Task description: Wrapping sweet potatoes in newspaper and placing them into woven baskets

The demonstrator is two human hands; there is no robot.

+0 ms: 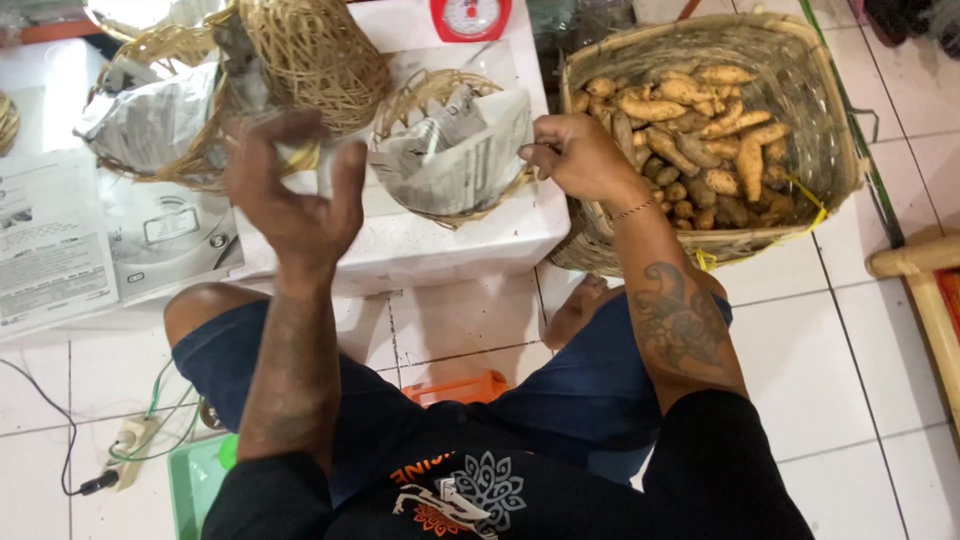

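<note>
Beside root basket [820,150], right hand [575,155] grip pinching paper-lined basket [450,150], left hand [295,190] spread.

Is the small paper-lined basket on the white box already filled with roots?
No: the small basket holds only crumpled newspaper, while the roots lie in the large basket.

**Printed sheets, wrappings and a dial**

A white printed sheet [45,245] with grey text blocks and small pictures lies flat at the left edge of the tabletop [430,250]. Just beside it, nearer the middle, lies a second pale sheet [170,235] bearing line drawings. Crumpled grey newsprint [455,150] lines the small wicker basket [400,105] near the tabletop's right edge, and another crumpled newsprint wrap [150,120] fills the woven basket [195,170] towards the far left. At the tabletop's far edge stands a red scale [470,18] with a round white dial, partly cut off.
</note>
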